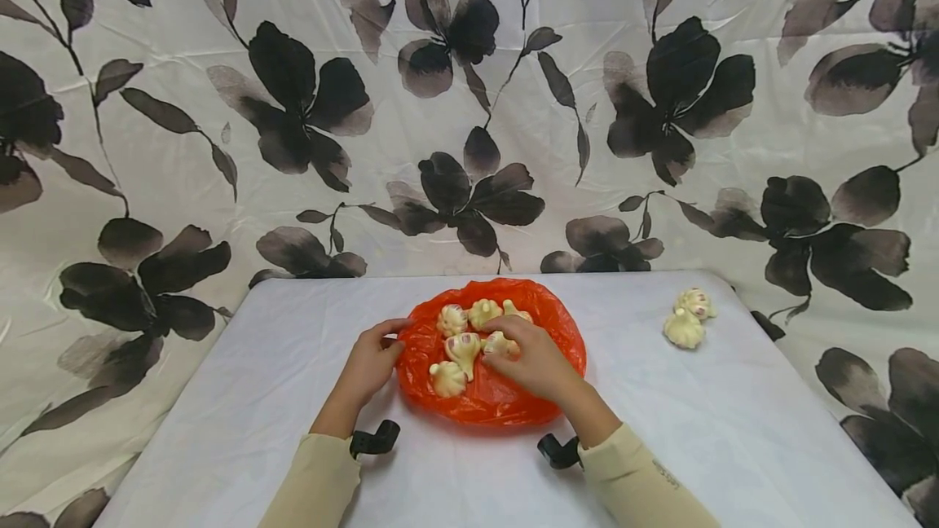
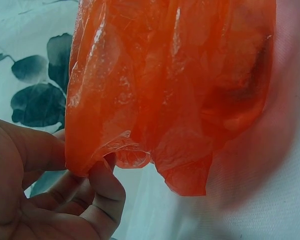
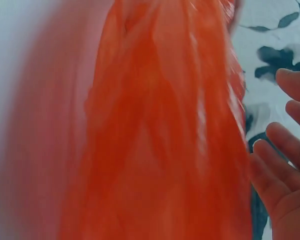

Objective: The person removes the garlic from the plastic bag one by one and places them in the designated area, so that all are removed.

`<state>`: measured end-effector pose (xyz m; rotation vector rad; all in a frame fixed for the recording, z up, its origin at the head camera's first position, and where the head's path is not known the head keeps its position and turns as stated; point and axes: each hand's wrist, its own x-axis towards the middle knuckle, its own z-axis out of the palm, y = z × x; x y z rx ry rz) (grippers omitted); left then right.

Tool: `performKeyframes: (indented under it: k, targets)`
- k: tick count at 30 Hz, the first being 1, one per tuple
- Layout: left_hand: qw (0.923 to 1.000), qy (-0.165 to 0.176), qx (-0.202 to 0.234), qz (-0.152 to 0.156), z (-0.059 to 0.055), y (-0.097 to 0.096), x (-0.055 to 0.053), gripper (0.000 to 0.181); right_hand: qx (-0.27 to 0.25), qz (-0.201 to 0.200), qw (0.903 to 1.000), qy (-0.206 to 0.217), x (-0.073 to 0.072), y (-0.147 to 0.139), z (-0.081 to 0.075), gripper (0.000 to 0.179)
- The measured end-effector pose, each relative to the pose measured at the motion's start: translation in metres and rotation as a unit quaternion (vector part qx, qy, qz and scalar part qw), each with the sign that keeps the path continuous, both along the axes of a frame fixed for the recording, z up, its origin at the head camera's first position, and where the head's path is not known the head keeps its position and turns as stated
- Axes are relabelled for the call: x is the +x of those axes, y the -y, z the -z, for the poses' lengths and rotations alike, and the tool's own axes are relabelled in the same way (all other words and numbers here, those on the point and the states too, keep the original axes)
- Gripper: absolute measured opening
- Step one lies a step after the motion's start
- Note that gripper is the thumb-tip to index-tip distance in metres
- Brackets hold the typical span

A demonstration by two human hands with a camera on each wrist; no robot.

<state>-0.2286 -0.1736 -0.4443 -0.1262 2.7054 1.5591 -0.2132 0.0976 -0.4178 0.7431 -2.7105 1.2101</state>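
Behind the white-covered table (image 1: 220, 446) hangs a pale cloth (image 1: 594, 23) — dark flowers (image 1: 304, 119) printed across it

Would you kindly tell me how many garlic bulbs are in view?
8 pale, rounded garlic bulbs: six in the red-orange plastic bag (three back, two middle, one front), two to its right on the white table; the right hand may hide more.

A flowered backdrop (image 1: 557, 133) hangs behind the table (image 1: 638, 381) — white-topped
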Motion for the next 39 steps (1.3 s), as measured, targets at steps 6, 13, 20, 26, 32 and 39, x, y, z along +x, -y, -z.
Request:
performKeyframes:
  k: [6, 13, 20, 26, 32, 39]
  targets:
    - [1.0000, -0.003, 0.005, 0.002, 0.000, 0.001, 0.000, 0.038, -0.001, -0.025, 0.9997, -0.003, 0.001, 0.013, 0.004, 0.040]
    - [1.0000, 0.005, 0.007, 0.002, 0.001, 0.001, 0.000, 0.038, 0.022, -0.029, 0.9993, -0.006, 0.002, 0.026, 0.008, 0.039]
    - [0.9999, 0.006, 0.010, 0.001, 0.002, 0.001, 0.000, 0.038, 0.040, -0.036, 0.9985, 0.005, 0.002, 0.036, 0.013, 0.038]
    - [0.9999, 0.007, 0.009, 0.001, 0.005, 0.001, -0.002, 0.038, 0.057, -0.049, 0.9971, 0.013, 0.002, 0.044, 0.017, 0.039]
    - [0.9999, 0.008, 0.009, 0.002, 0.006, 0.002, -0.001, 0.038, 0.054, -0.068, 0.9961, 0.014, 0.001, 0.052, 0.021, 0.038]
    - [0.9993, -0.023, 0.024, 0.015, 0.007, 0.002, -0.001, 0.037, 0.091, -0.073, 0.9931, -0.002, 0.002, 0.061, 0.023, 0.035]
